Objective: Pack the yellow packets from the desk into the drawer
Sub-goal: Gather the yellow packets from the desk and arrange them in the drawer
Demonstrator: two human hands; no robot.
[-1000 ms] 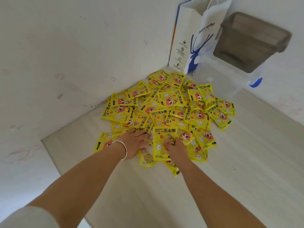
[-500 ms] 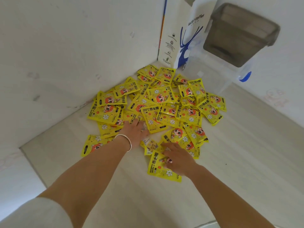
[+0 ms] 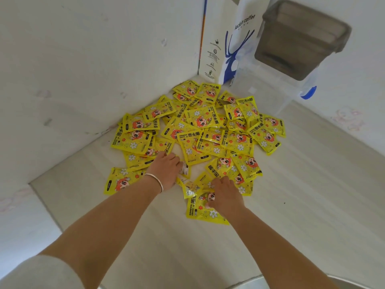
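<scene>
Packets [image 3: 200,130] in bright yellow lie in a big pile on the pale desk [image 3: 302,195], in the corner by the white walls. The left hand [image 3: 166,170] lies flat on some, fingers together. The right hand [image 3: 226,195] presses one packet [image 3: 201,213] at the near edge, fingers curled on it. A white paper bag [image 3: 229,38] stands behind the pile.

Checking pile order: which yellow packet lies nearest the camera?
The packet under the right hand, printed HAND WARMER; it sits apart at the pile's near edge.
</scene>
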